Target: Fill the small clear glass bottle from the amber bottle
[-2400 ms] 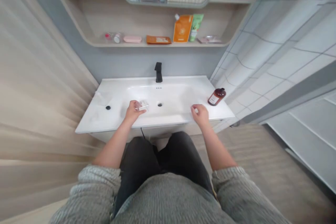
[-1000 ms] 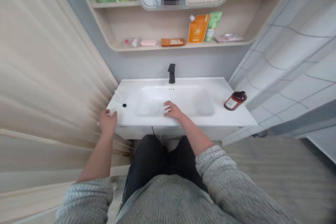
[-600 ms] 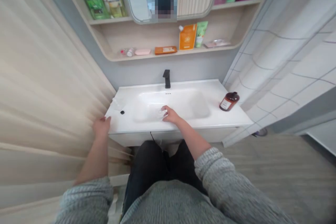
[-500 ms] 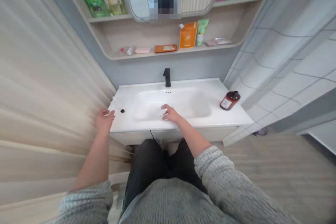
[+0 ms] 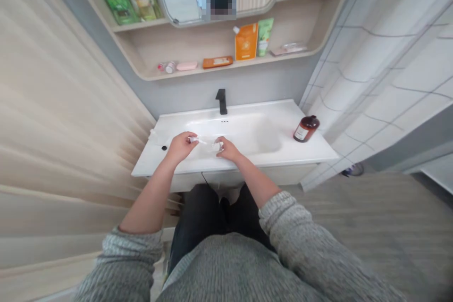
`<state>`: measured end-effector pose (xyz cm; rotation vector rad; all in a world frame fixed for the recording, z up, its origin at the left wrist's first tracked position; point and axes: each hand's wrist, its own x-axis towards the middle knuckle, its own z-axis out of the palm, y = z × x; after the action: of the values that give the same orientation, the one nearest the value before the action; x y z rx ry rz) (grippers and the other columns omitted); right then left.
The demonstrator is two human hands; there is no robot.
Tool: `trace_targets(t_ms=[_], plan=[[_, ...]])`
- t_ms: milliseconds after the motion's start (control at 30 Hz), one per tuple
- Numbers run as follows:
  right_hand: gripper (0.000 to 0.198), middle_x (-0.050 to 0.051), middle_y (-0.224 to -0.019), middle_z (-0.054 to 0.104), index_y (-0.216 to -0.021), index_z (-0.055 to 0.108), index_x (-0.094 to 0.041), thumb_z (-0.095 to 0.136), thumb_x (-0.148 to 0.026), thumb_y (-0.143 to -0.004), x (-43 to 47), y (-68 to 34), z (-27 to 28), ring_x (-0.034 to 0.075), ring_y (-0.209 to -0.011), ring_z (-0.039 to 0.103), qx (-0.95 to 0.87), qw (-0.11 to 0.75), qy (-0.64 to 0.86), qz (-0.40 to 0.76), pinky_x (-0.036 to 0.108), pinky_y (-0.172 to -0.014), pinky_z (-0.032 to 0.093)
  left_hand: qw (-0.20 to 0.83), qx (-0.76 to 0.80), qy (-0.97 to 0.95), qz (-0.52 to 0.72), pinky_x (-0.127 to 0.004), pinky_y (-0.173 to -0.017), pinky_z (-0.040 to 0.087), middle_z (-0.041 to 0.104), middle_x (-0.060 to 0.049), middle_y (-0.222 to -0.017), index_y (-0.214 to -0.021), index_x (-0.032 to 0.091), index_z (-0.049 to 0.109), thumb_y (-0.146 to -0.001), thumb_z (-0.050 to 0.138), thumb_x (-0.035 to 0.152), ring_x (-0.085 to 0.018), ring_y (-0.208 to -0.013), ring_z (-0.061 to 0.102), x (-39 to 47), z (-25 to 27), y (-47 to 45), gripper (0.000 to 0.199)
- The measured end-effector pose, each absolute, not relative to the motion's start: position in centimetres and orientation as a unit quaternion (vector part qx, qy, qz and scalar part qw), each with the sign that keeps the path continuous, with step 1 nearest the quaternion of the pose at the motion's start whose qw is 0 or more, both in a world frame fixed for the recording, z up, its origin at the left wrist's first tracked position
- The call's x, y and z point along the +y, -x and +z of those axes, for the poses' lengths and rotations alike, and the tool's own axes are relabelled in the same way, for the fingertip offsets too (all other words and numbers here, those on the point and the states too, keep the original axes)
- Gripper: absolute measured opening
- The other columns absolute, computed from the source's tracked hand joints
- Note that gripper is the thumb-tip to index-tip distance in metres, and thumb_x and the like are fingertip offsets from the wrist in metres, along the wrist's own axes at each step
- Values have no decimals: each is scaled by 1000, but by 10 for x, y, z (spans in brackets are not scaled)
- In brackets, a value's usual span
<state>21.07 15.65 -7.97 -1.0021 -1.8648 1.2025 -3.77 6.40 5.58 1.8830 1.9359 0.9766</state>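
Observation:
Over the front of the white sink basin [image 5: 244, 144], my two hands are close together. My right hand [image 5: 228, 148] is closed around a small clear container [image 5: 216, 146], which is hard to make out against the white basin. Pinched in the fingers of my left hand [image 5: 182, 145] is a small white piece [image 5: 193, 139], possibly a cap or pump top. Its end points toward the clear container; I cannot tell whether they touch. A small round black piece [image 5: 164, 148] lies on the counter left of my left hand.
A black faucet [image 5: 222, 101] rises behind the basin. On the counter's right stands a brown bottle [image 5: 306, 129]. Something clear [image 5: 155, 137] lies at the left end. Above, a wall shelf [image 5: 141, 73] holds an orange pouch [image 5: 247, 41] and a green tube [image 5: 265, 37]. A curtain [image 5: 71, 104] hangs left.
My left hand has moved right from the counter's left edge to the basin, and now has the small white piece in its fingers. My right hand stays over the basin with the clear container.

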Motion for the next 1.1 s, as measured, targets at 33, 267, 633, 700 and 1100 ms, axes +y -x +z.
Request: trace_targets(t_ms=[33,267,633,700,1100], plan=[[65,-5,-107,72,-119,62,-28,83,-17,-58,157,-210,-80,16,-78,63,-719,346,383,465,31,-78,52,122,676,-650,326,-35,-85,59,82,-4,-95,-116,23,86,-87,83,37,-23,-82,72,63,57,35,32],[66,-4,-114,75,-121,63,-28,83,-14,-59,161,-208,-87,17,-79,66,-735,348,373,447,30,-79,52,94,675,-677,277,-36,-87,60,81,-5,-96,-115,22,87,-91,82,33,-24,-83,73,61,63,20,28],[72,5,-138,73,-126,69,-26,98,-26,-61,158,-208,-84,14,-74,65,-742,387,297,459,35,-79,57,71,657,-744,98,-40,-99,59,88,-14,-113,-111,20,90,-102,75,41,-33,-108,80,82,63,-11,27],[73,6,-141,72,-128,69,-27,97,-26,-61,158,-208,-84,13,-72,61,-733,402,298,460,34,-77,57,55,672,-734,79,-40,-98,59,88,-15,-110,-109,20,90,-106,69,46,-34,-108,81,83,65,-14,33],[74,6,-138,72,-125,71,-26,99,-37,-57,159,-210,-81,13,-72,60,-694,416,291,510,32,-71,54,82,610,-778,123,-42,-114,57,81,-13,-138,-142,22,74,-97,79,34,-33,-129,75,73,64,-8,47]])
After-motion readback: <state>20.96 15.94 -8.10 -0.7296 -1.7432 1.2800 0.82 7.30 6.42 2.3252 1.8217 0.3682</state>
